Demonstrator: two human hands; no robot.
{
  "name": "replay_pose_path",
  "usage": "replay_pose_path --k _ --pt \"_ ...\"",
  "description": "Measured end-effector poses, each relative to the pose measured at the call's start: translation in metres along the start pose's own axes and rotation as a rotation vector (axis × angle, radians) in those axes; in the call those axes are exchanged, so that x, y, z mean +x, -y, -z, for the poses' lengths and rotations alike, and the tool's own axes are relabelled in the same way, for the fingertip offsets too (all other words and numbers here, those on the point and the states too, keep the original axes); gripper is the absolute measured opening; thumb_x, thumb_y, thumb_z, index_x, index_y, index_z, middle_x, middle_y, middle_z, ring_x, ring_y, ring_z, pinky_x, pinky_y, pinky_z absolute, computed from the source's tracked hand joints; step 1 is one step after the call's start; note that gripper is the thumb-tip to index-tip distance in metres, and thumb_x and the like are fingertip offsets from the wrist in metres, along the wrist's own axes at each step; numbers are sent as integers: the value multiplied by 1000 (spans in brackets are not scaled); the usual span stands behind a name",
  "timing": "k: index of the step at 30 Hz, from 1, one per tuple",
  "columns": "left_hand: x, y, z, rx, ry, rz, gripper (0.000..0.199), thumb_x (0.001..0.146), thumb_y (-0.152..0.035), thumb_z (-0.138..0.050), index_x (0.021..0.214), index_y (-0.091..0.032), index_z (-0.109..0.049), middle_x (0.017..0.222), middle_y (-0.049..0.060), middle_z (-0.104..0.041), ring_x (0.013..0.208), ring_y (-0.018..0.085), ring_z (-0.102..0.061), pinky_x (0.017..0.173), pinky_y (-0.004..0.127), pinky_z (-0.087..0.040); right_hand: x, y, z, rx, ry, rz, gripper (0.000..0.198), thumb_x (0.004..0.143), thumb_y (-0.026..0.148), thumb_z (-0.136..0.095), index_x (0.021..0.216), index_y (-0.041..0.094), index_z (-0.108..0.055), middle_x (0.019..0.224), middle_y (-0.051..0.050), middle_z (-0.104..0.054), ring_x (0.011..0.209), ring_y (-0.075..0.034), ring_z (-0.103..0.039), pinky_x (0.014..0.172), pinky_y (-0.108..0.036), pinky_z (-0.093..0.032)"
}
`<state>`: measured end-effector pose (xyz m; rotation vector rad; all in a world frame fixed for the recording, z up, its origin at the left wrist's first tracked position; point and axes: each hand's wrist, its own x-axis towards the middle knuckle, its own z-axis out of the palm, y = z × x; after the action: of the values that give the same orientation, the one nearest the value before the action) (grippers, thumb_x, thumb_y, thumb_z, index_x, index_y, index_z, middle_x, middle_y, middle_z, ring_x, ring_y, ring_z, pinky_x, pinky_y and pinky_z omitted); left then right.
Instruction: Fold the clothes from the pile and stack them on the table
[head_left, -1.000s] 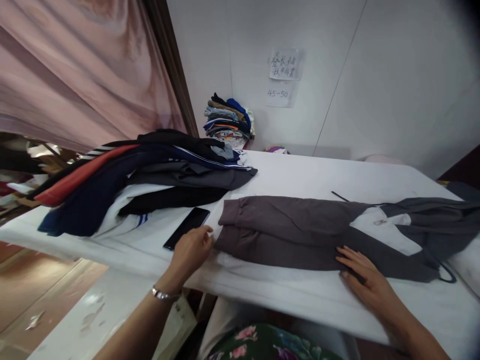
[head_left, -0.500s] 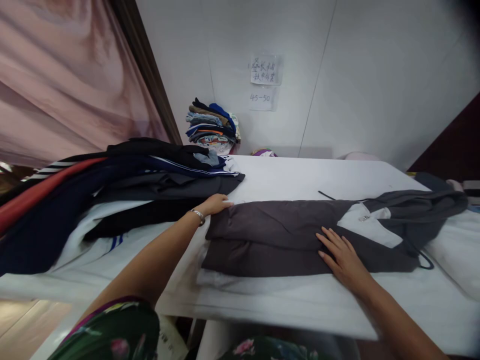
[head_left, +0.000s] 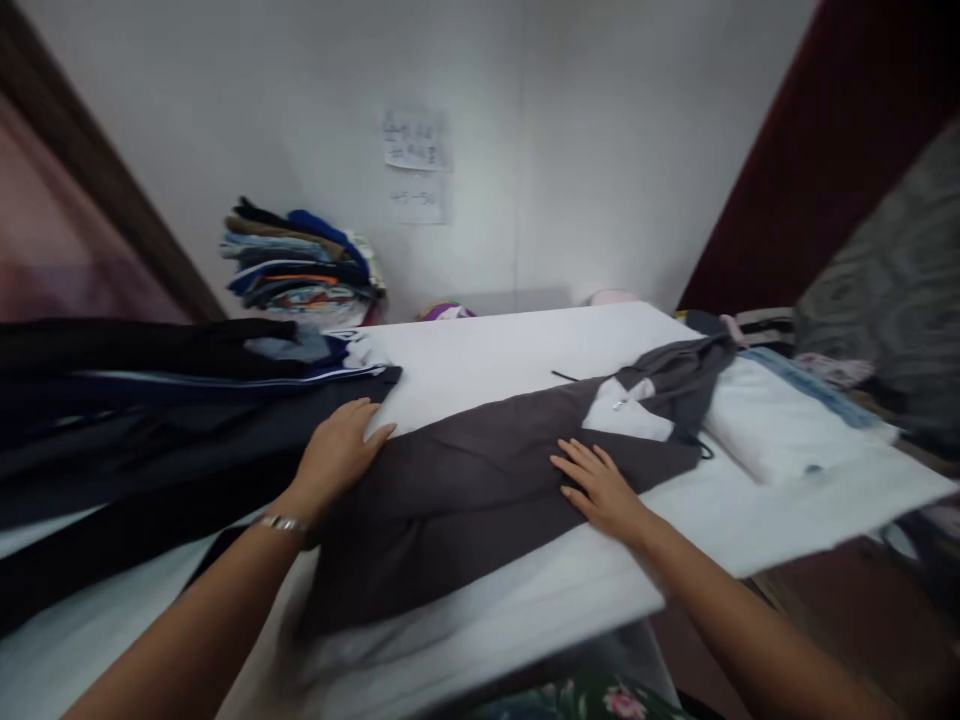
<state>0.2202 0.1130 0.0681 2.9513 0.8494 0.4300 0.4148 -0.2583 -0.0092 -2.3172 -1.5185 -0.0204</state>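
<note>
A dark grey hooded jacket (head_left: 480, 465) lies stretched out on the white table, its hood at the far right. White lining (head_left: 615, 412) with a small label shows at its neck, and dark drawstring ends stick out. My right hand (head_left: 600, 488) rests flat on the jacket below the neck, fingers spread. At the jacket's upper left edge is my left hand (head_left: 343, 450), palm down, thumb apart from the fingers; nothing shows gripped in it. The jacket's lower left end is dim and blurred.
Dark trousers and tops (head_left: 165, 430) are heaped at left. A folded clothes stack (head_left: 300, 265) stands behind, near paper signs (head_left: 416, 165) on the wall. White folded clothing (head_left: 780, 415) lies at right, on the table (head_left: 510, 345). More clothes sit beyond the right edge.
The view has swung right, so everything sits further left and the right side shows more. My left hand remains by the jacket's left end; my right hand stays flat on it.
</note>
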Motion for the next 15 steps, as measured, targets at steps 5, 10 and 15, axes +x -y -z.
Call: replay_pose_path --k 5,10,15 --pt "-14 -9 -47 76 197 -153 61 86 -49 -34 130 -12 -55 141 18 -51 135 34 -41 107 54 -33 4 5 8 47 36 -36 49 95 33 -46 143 30 -43 155 -6 -33 144 -25 -26 115 -55 -19" --pt "-4 11 -57 140 285 -217 47 82 -30 -40 120 -22 -66 142 13 -52 136 34 -39 106 58 -34 5 6 10 61 58 -48 52 93 33 -50 144 30 -41 156 -7 -31 144 -25 -24 115 -55 -17" --pt "6 -4 -40 210 223 -276 45 78 -21 -43 113 -28 -71 143 8 -52 136 36 -39 102 63 -37 8 4 11 72 74 -49 52 94 37 -49 144 28 -41 157 -6 -29 145 -24 -21 116 -55 -15"
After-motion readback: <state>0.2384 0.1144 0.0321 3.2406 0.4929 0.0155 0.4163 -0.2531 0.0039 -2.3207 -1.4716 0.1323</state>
